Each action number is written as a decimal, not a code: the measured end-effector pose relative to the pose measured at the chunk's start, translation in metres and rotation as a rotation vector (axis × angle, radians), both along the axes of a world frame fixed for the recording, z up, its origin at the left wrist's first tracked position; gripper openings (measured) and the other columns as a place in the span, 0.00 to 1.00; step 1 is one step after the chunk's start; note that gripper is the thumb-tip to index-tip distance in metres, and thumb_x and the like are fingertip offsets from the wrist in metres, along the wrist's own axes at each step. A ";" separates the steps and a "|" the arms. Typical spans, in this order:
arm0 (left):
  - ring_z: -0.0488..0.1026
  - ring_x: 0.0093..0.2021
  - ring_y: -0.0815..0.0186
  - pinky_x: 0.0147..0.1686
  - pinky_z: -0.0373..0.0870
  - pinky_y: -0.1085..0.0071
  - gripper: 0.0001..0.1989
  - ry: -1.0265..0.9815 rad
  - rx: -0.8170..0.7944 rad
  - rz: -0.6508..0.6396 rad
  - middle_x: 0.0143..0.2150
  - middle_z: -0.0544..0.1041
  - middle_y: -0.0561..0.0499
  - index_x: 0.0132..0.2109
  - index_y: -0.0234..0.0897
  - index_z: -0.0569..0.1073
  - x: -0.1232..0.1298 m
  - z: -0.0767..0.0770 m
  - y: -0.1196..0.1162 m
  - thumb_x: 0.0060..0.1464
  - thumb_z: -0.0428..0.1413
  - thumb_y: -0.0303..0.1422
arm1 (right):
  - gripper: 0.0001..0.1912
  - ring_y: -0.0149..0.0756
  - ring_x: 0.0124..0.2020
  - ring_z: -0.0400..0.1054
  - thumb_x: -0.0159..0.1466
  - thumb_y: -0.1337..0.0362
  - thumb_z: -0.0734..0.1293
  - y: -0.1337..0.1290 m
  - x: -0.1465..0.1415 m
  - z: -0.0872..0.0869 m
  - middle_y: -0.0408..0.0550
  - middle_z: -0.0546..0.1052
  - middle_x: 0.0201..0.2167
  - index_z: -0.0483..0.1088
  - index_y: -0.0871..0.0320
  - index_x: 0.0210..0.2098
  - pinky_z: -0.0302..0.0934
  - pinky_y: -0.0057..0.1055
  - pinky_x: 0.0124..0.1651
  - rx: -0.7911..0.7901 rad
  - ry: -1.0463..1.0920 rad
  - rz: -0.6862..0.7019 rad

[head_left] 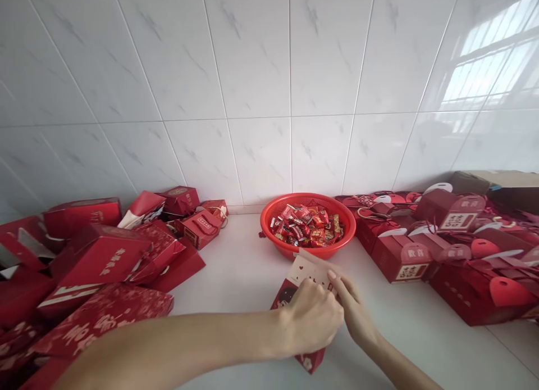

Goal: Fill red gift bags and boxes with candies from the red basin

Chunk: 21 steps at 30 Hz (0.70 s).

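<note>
A red paper gift box (308,361) with a pale pink panel and small hearts stands on the white counter in front of me, its top end close to the candy basket. My left hand (314,317) lies across the middle of this box, closed, with its fingers curled down against it and mostly hidden. On the box's right side is my right hand (356,308), its thumb on the edge of the pink panel and its other fingers partly behind. Both hands cover much of the box. Just beyond them, a red plastic basket (269,236) holds many wrapped candies (309,224).
Red gift boxes (101,255) lie heaped at the left, some tipped over. Rows of closed red boxes (404,255) with heart-shaped tops stand at the right. A cardboard box (505,179) is behind them. A marbled tile wall (261,159) bounds the counter at the back.
</note>
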<state>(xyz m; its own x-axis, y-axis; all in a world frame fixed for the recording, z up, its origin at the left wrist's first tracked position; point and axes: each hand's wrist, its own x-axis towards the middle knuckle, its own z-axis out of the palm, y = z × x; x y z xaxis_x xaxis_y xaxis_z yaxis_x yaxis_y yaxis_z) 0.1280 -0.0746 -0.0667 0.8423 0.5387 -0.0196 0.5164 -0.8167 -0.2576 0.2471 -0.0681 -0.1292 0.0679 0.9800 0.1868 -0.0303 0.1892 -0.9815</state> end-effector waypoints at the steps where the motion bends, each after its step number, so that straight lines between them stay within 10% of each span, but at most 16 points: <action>1: 0.75 0.21 0.55 0.22 0.68 0.63 0.04 -0.028 -0.007 0.024 0.20 0.76 0.41 0.29 0.30 0.78 0.005 -0.001 0.000 0.49 0.59 0.26 | 0.27 0.34 0.25 0.59 0.60 0.38 0.65 0.001 0.002 0.000 0.42 0.64 0.21 0.64 0.56 0.23 0.61 0.29 0.30 0.001 0.010 -0.003; 12: 0.74 0.48 0.60 0.51 0.71 0.63 0.05 -1.296 0.134 0.172 0.44 0.75 0.44 0.38 0.38 0.73 -0.033 0.007 0.029 0.60 0.53 0.32 | 0.27 0.33 0.25 0.58 0.61 0.39 0.65 0.007 0.023 0.013 0.43 0.68 0.22 0.66 0.58 0.24 0.58 0.29 0.29 0.197 -0.031 -0.032; 21: 0.68 0.28 0.70 0.32 0.68 0.75 0.08 -1.640 -0.369 0.317 0.28 0.69 0.55 0.33 0.38 0.67 -0.049 -0.026 0.022 0.57 0.56 0.37 | 0.22 0.41 0.37 0.70 0.66 0.44 0.63 0.003 0.024 0.022 0.49 0.77 0.35 0.73 0.58 0.39 0.66 0.36 0.44 0.349 -0.272 0.192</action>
<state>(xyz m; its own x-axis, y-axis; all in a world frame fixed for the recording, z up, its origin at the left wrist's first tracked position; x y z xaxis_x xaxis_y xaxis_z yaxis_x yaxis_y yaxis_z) 0.0789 -0.0528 -0.0932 -0.0254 0.8419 0.5391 0.1697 -0.5278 0.8323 0.2712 -0.0649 -0.1073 -0.2046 0.8459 0.4926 0.1521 0.5246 -0.8376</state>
